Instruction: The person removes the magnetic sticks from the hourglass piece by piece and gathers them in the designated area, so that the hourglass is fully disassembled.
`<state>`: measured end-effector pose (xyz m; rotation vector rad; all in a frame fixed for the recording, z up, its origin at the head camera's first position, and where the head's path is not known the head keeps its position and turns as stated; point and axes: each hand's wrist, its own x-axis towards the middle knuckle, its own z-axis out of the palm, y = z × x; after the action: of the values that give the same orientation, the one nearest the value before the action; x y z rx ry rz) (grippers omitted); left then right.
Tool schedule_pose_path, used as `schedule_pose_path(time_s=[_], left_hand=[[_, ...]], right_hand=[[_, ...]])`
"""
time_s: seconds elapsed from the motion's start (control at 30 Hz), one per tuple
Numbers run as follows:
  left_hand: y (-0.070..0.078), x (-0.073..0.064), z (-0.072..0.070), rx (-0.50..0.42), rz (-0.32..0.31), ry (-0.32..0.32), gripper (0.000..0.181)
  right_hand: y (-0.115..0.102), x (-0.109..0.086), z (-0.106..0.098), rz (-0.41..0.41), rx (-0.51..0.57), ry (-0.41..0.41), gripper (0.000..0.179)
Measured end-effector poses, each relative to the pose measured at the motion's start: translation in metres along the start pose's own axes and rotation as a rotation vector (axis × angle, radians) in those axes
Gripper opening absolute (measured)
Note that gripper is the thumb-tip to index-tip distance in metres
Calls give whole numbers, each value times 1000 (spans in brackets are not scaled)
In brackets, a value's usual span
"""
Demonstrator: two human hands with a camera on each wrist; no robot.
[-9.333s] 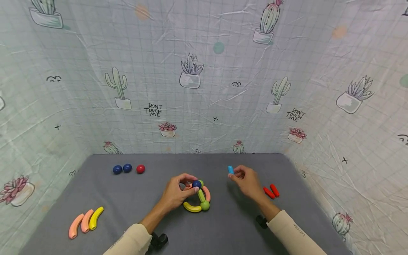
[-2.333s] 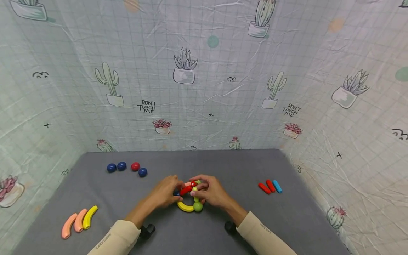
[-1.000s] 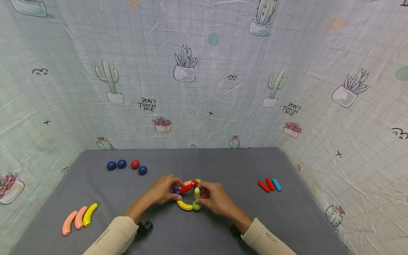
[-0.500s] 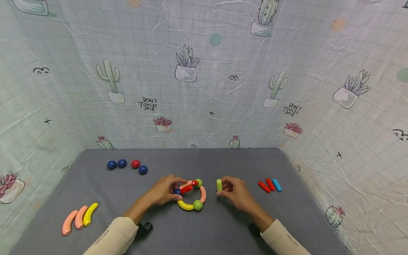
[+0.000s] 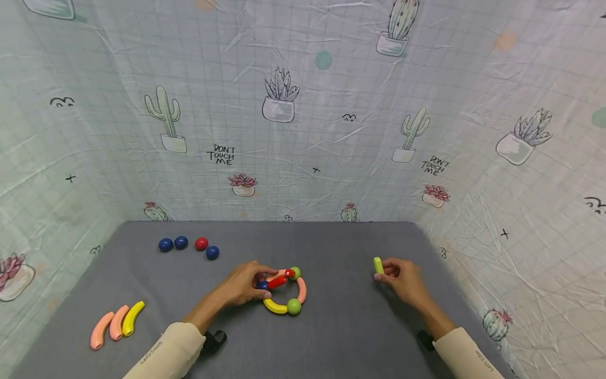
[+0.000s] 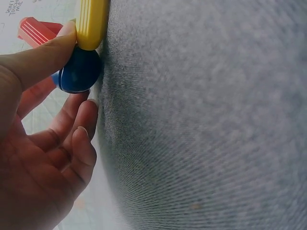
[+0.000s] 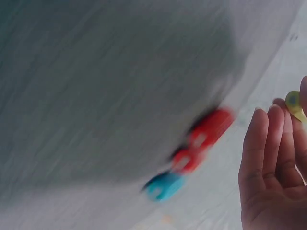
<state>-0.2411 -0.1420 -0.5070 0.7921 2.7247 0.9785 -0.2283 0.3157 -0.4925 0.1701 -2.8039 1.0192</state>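
My left hand (image 5: 246,284) pinches a dark blue ball (image 6: 80,72) on the left side of a ring of pieces. From that ball a yellow curved piece (image 5: 276,306) leads to a green ball (image 5: 294,306). A pink curved piece (image 5: 302,290) joins it to a second green ball (image 5: 295,272) at the back. Red rods (image 5: 277,282) slant across the upper part of the ring, over another pink curve. My right hand (image 5: 402,279), off to the right, holds a yellow-green rod (image 5: 378,265) between thumb and fingers.
Two red rods (image 7: 211,129) and a light blue rod (image 7: 164,187) lie together below my right hand, blurred. Blue balls (image 5: 181,242) and a red ball (image 5: 201,243) sit at the back left. Pink curves (image 5: 101,330) and a yellow curve (image 5: 133,319) lie front left.
My right hand has taken the yellow-green rod off the ring and carried it right. Earlier, a light blue rod was set by the red ones. My left hand has stayed on the blue ball lately.
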Motion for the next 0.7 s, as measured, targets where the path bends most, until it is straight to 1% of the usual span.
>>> schedule_pose_path(time_s=[0.1, 0.2, 0.37, 0.47, 0.6, 0.7], left_hand=[[0, 0, 0, -3, 6, -1, 53], [0, 0, 0, -1, 8, 0, 53], [0, 0, 1, 0, 1, 2, 53], [0, 0, 0, 6, -6, 2, 53], [0, 1, 1, 6, -6, 1, 52], [0, 1, 0, 3, -6, 2, 52]], right_hand=[[15, -1, -12, 36, -49, 38, 27], [24, -3, -21, 72, -109, 53, 28], [31, -8, -24, 99, -153, 16, 27], [30, -10, -22, 97, -161, 13, 26], [24, -12, -17, 47, -207, 27, 23], [19, -12, -13, 14, -237, 12, 23]])
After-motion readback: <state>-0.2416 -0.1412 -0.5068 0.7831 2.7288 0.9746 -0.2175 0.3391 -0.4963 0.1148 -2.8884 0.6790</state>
